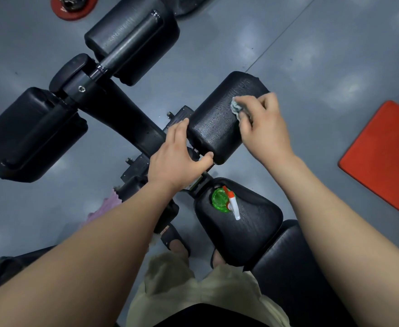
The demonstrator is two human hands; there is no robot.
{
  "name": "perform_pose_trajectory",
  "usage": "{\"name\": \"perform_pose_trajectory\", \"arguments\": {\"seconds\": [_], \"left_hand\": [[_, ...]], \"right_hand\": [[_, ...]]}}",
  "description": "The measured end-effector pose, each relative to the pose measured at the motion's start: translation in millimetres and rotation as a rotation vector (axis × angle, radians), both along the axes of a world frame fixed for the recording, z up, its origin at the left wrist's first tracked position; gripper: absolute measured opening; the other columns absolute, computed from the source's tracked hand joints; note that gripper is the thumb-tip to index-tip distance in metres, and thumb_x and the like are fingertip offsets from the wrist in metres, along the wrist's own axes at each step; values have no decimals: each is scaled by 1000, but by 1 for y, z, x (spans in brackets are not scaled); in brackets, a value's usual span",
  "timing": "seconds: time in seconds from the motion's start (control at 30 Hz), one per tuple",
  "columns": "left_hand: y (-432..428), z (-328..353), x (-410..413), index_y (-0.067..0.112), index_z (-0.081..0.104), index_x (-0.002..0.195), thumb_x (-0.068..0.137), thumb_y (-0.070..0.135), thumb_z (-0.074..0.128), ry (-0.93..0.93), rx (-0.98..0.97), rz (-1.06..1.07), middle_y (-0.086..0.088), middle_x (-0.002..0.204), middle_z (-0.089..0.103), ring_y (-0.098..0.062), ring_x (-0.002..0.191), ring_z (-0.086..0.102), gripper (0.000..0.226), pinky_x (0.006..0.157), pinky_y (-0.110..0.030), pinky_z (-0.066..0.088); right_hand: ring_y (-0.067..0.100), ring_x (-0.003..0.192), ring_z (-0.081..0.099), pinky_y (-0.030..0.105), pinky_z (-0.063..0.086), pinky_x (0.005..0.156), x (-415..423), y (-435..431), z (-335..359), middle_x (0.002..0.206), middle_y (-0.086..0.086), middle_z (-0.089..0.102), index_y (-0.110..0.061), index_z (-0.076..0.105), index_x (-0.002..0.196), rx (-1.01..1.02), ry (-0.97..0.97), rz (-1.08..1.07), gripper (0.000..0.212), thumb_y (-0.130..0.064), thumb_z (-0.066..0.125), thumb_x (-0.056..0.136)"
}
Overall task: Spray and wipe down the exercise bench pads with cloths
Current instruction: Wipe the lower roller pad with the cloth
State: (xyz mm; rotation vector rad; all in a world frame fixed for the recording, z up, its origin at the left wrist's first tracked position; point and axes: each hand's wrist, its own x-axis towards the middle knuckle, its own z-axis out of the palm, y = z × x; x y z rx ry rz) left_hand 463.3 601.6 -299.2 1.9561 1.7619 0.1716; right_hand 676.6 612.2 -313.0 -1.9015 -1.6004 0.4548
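I look down on a black exercise bench. My right hand (263,125) holds a crumpled grey cloth (237,108) against the right side of a black roller pad (217,121), whose surface looks wet. My left hand (178,159) grips the near left end of the same pad, thumb and fingers curled round its edge. A green spray bottle (224,200) with an orange-and-white trigger stands on the seat pad (245,230) below. Other black roller pads sit at the upper middle (132,36) and at the left (28,135).
A pink cloth (106,206) hangs beside the bench frame under my left forearm. A red mat (385,159) lies on the grey floor at the right, a red weight plate (73,7) at the top left. My sandalled feet (177,241) stand beside the seat.
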Motion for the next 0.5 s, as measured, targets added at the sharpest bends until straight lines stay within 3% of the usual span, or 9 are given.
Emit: {"name": "perform_pose_trajectory", "arguments": {"seconds": [0.23,0.5], "left_hand": [[0,0,2,35,20,157,90,77,45,3,-9,37,14,161,25,-18,136,49,84,101,-46,44],[-1,3,2,34,22,157,90,77,47,0,-13,33,13,161,27,-18,135,50,84,100,-46,44]], "right_hand": [[24,75,55,43,54,57,-16,-36,-7,110,3,44,-27,60,130,34,-22,279,33,-24,55,97],[29,85,56,46,54,73,10,2,-10,113,9,47,-24,61,130,38,29,-55,36,-18,53,96]]}}
